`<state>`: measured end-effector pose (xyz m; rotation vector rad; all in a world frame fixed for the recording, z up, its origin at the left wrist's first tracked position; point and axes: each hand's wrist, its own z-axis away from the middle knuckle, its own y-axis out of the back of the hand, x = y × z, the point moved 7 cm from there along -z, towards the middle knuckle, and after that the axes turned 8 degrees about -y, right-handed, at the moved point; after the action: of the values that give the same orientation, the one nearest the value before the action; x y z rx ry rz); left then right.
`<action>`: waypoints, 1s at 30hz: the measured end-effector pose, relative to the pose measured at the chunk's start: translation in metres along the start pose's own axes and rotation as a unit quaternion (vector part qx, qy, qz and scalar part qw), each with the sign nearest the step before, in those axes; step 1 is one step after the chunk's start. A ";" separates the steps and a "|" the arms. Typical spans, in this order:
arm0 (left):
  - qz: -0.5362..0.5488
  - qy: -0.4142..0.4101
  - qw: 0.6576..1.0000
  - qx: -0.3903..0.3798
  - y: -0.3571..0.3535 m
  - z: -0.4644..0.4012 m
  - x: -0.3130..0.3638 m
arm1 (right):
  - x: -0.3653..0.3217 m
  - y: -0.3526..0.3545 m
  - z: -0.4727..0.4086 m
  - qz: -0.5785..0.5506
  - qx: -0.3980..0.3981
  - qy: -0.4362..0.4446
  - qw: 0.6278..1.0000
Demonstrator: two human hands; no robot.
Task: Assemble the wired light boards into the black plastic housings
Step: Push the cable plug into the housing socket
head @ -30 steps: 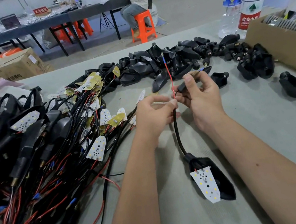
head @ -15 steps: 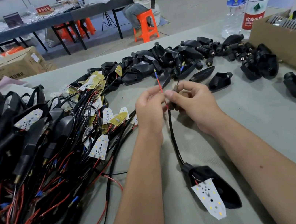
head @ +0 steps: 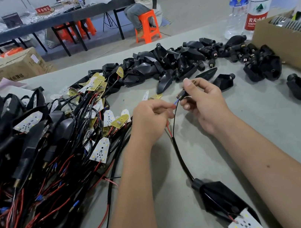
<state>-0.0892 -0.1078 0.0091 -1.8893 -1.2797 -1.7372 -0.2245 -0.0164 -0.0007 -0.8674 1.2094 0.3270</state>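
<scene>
Trailing below both hands (head: pixel 152 121): housing (head: pixel 223 200)

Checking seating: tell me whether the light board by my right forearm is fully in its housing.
Not fully in: the light board sticks out past the open end of the black housing.

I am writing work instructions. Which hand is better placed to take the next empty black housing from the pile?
Probably the right hand. It is nearer the loose housings just beyond it, though it pinches a small black part. The left hand holds the red wire.
</scene>
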 end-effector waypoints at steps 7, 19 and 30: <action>-0.034 -0.037 0.998 0.034 0.001 -0.002 0.006 | 0.002 -0.001 -0.001 -0.008 -0.005 -0.012 1.000; -0.045 -0.039 0.995 0.079 0.008 -0.002 0.008 | 0.005 0.004 -0.005 -0.049 0.007 -0.022 0.999; -0.043 -0.055 0.994 0.084 0.005 0.000 0.014 | 0.005 0.003 -0.006 -0.045 -0.001 -0.023 0.999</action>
<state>-0.0874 -0.1052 0.0233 -1.8813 -1.5162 -1.5295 -0.2291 -0.0200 -0.0076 -0.9088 1.1245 0.2725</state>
